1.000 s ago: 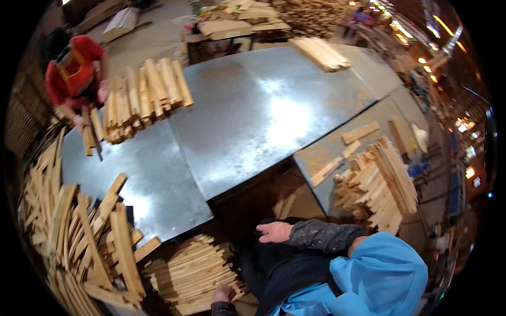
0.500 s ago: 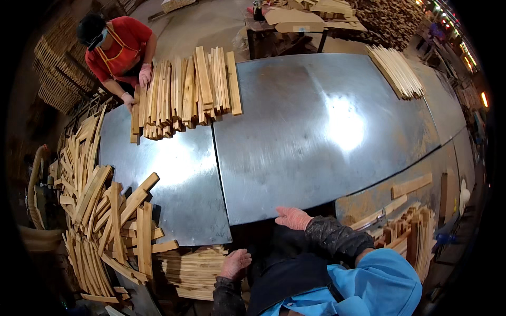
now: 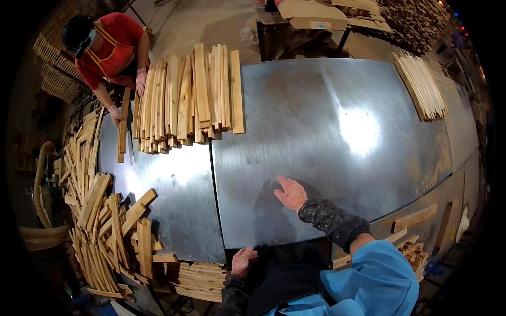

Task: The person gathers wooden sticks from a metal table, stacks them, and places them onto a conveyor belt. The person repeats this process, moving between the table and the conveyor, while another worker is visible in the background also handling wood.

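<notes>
Sheet-metal table (image 3: 316, 137) filled the workshop as your right hand (image 3: 290, 193) rested open and flat on its bare surface, while your left hand (image 3: 243, 261), fingers curled, touched the stacked wooden slats (image 3: 197, 279) below the table's near edge.

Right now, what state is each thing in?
Right hand: open, flat on the metal table.
Left hand: at the table's near edge, empty.
Stacked slats: beside the left hand.
Far slat pile: lying side by side.
</notes>
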Tool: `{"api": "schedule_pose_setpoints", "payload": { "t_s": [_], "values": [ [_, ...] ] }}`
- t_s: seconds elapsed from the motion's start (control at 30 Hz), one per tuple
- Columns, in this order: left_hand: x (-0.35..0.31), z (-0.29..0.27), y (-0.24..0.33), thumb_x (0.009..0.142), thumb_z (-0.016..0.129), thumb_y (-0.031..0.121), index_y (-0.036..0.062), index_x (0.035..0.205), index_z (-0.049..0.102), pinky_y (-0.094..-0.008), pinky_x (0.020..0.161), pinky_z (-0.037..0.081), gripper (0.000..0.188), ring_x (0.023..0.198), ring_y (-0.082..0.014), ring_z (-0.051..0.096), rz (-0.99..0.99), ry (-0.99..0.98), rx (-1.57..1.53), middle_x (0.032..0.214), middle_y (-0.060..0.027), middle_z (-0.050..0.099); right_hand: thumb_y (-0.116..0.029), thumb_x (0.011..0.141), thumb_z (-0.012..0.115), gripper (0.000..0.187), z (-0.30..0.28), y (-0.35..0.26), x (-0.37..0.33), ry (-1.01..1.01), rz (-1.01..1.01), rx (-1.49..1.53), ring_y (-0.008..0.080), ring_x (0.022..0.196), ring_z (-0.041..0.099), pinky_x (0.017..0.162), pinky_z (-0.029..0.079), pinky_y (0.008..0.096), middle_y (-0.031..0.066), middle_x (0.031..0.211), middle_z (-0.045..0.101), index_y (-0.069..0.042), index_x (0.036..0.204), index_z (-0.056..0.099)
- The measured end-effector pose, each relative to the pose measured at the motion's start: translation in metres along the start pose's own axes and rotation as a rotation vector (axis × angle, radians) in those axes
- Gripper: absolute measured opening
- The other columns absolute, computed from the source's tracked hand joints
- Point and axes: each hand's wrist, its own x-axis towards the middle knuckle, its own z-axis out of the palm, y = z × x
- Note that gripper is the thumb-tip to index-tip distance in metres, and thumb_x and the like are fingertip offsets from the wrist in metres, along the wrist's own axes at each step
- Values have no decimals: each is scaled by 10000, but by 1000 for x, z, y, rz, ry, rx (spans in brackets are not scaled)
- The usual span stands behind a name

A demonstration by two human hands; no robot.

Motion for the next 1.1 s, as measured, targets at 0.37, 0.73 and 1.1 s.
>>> {"api": "schedule_pose_setpoints", "payload": {
  "t_s": [0.37,0.73,1.1],
  "values": [
    [40,8,39,1047,688,224,6,1183,675,-296,660,524,258,727,-135,625,94,28,-236,886,-29,682,-378,978,655,724,-12,-29,157,235,-156,-99,371,1519,402,1248,324,512,177,1576,522,-29,1574,437],
    [84,47,186,1024,637,212,20,955,692,-273,664,441,212,751,-87,559,424,129,-70,849,3,655,-290,1000,605,651,-8,-124,284,341,-113,96,412,1512,403,1259,303,510,233,1540,554,0,1561,446],
    [214,37,407,996,667,145,69,1645,325,-366,887,520,738,1031,-184,566,746,200,-143,1189,-46,555,37,973,673,834,-14,-118,319,152,-48,1097,311,1312,601,1073,523,363,267,1581,500,-10,1691,252]
  ]
}}
